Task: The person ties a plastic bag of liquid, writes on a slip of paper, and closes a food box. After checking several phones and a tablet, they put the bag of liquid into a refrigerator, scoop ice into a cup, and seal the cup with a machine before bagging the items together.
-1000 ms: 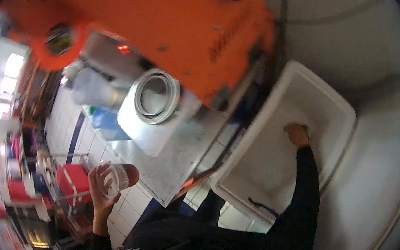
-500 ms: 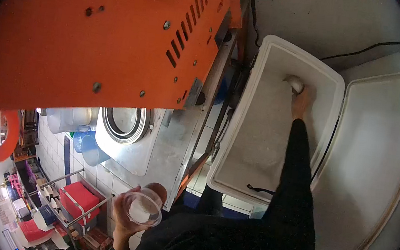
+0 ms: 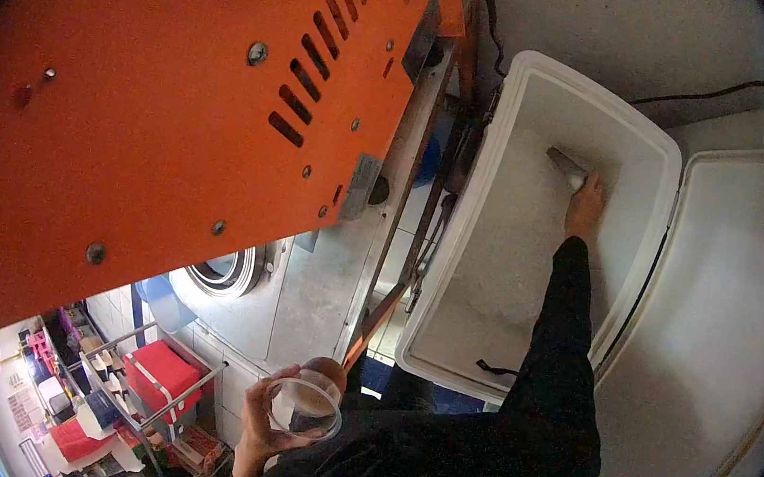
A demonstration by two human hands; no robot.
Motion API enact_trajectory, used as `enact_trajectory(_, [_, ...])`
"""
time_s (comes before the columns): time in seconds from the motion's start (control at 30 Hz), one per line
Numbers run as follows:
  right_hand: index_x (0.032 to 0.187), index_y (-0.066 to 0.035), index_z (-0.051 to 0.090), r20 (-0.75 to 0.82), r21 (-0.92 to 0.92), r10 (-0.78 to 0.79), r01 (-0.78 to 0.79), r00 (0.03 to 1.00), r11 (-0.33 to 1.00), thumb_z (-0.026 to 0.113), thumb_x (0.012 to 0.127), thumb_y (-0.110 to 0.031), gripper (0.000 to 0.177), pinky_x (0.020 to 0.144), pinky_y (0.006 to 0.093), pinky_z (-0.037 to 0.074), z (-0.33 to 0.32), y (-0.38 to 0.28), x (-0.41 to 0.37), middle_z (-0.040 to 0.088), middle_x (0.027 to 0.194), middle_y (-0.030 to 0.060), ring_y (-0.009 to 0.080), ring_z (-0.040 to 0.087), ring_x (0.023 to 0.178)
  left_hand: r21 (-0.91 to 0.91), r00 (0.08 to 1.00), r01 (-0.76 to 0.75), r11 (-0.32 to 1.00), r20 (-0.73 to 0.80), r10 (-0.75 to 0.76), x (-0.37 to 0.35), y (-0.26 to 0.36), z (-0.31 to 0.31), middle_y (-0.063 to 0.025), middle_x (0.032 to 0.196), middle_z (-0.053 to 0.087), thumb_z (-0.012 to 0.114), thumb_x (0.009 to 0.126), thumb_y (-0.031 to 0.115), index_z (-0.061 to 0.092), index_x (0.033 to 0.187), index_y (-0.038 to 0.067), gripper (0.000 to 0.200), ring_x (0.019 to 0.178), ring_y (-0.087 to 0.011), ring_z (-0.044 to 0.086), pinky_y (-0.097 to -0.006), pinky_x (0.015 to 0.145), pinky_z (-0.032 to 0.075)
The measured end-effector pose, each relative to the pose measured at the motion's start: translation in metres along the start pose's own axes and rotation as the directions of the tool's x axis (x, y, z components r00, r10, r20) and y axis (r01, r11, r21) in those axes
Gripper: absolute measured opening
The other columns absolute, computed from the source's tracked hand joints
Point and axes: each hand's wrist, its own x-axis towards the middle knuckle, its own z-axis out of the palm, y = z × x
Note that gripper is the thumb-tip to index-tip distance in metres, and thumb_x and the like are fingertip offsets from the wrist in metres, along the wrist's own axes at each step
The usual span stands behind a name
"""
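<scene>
My left hand [image 3: 261, 419] is wrapped round a clear plastic cup [image 3: 333, 416], low in the head view near my dark top. Something brown [image 3: 325, 372] shows at the cup's far end. At the far end of a white ice chest [image 3: 427, 357], my right hand [image 3: 586, 209] is closed on a metal scoop [image 3: 566, 169]. The scoop lies at the surface of the whitish ice [image 3: 508, 263] filling the chest's bottom. My fingers hide the scoop's handle.
The chest's lid [image 3: 712, 308] hangs open on the right. A large orange machine [image 3: 177, 118] fills the upper left, above a metal counter [image 3: 324, 279] with a round metal pan [image 3: 230, 272]. A rack with a red box [image 3: 163, 374] stands at lower left. A black strap [image 3: 495, 369] lies at the chest's near rim.
The scoop has turned, its mouth now pointing to the upper left. The cup and my left hand have shifted rightward in view, and the camera view has moved, with the orange machine appearing larger.
</scene>
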Motion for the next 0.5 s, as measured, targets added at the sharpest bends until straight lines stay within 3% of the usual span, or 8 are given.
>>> enact_trajectory(0.07, [0.13,-0.002,0.047,0.034,-0.072,-0.04,0.043,0.999,0.997,0.059,0.084,-0.004,0.047,0.086,0.0436,0.05,0.016,0.006,-0.006,0.06,0.113,0.0202,0.0374,0.06,0.101,0.055,0.999,0.012,0.998,0.029,-0.013,0.003,0.003,0.002,-0.0301,0.128,0.047,0.093,0.055,0.025,0.026,0.128,0.001,0.102,0.119,-0.0387,0.052,-0.0505,0.098,0.046])
enact_trajectory(0.17, [0.124,0.004,0.051,0.145,0.158,-0.106,0.083,0.984,0.984,0.056,0.086,0.004,0.039,0.085,0.0385,0.048,0.018,-0.001,-0.042,0.06,0.112,0.0213,0.0336,0.059,0.103,0.005,0.998,-0.013,1.0,0.058,0.012,0.003,-0.003,0.003,-0.03,0.129,0.046,0.093,0.055,0.026,0.027,0.128,0.0,0.102,0.118,-0.0387,0.052,-0.0502,0.097,0.046])
enact_trajectory(0.27, [0.125,0.003,0.051,0.205,0.227,-0.357,0.311,0.911,0.923,0.058,0.086,0.001,0.04,0.087,0.0369,0.047,0.026,-0.012,-0.042,0.061,0.112,0.0216,0.0317,0.059,0.104,0.034,0.998,-0.002,0.999,0.055,0.0,0.004,-0.006,0.008,-0.0299,0.128,0.046,0.092,0.056,0.026,0.027,0.129,0.0,0.101,0.118,-0.0394,0.053,-0.0499,0.097,0.047])
enact_trajectory(0.3, [0.126,0.002,0.051,0.345,0.359,-0.256,0.125,0.903,0.925,0.058,0.086,0.0,0.041,0.088,0.0375,0.047,0.024,-0.009,-0.043,0.061,0.112,0.0209,0.032,0.059,0.104,0.013,0.999,-0.01,1.0,0.052,0.009,0.005,-0.005,0.011,-0.0297,0.128,0.047,0.092,0.056,0.026,0.028,0.128,-0.001,0.1,0.117,-0.0394,0.053,-0.0497,0.097,0.047])
enact_trajectory(0.37, [0.127,-0.001,0.052,0.615,0.511,-0.112,-0.287,0.781,0.81,0.06,0.085,-0.001,0.042,0.09,0.0387,0.046,0.011,-0.01,-0.034,0.061,0.112,0.0196,0.0324,0.059,0.103,-0.026,0.998,-0.041,0.999,0.037,0.042,0.015,-0.002,0.015,-0.0294,0.126,0.049,0.091,0.057,0.026,0.029,0.128,-0.002,0.098,0.117,-0.0395,0.054,-0.0494,0.096,0.047])
enact_trajectory(0.4, [0.126,-0.001,0.053,0.564,0.458,-0.255,-0.041,0.785,0.888,0.06,0.085,-0.002,0.042,0.092,0.0389,0.046,0.015,-0.006,-0.035,0.061,0.112,0.0196,0.0326,0.059,0.104,-0.013,0.998,-0.03,0.999,0.051,0.031,0.018,0.0,0.017,-0.0292,0.126,0.049,0.091,0.058,0.026,0.029,0.128,-0.001,0.097,0.116,-0.0397,0.054,-0.0492,0.096,0.047])
enact_trajectory(0.47, [0.124,-0.002,0.055,0.503,0.291,-0.534,0.448,0.68,0.845,0.062,0.084,-0.005,0.041,0.095,0.0393,0.045,0.02,-0.003,-0.038,0.061,0.112,0.0198,0.0328,0.058,0.105,0.018,0.997,-0.011,1.0,0.08,0.009,0.021,0.003,0.019,-0.0289,0.125,0.05,0.091,0.058,0.025,0.029,0.127,-0.001,0.096,0.115,-0.0399,0.055,-0.0489,0.095,0.048])
enact_trajectory(0.5, [0.123,-0.003,0.055,0.546,0.262,-0.53,0.469,0.649,0.844,0.063,0.083,-0.005,0.041,0.096,0.0392,0.045,0.022,-0.003,-0.033,0.061,0.113,0.0194,0.0327,0.058,0.106,0.01,0.996,-0.014,1.0,0.088,0.013,0.022,0.003,0.02,-0.0288,0.125,0.05,0.091,0.058,0.025,0.029,0.127,-0.001,0.096,0.115,-0.0397,0.055,-0.0487,0.095,0.048])
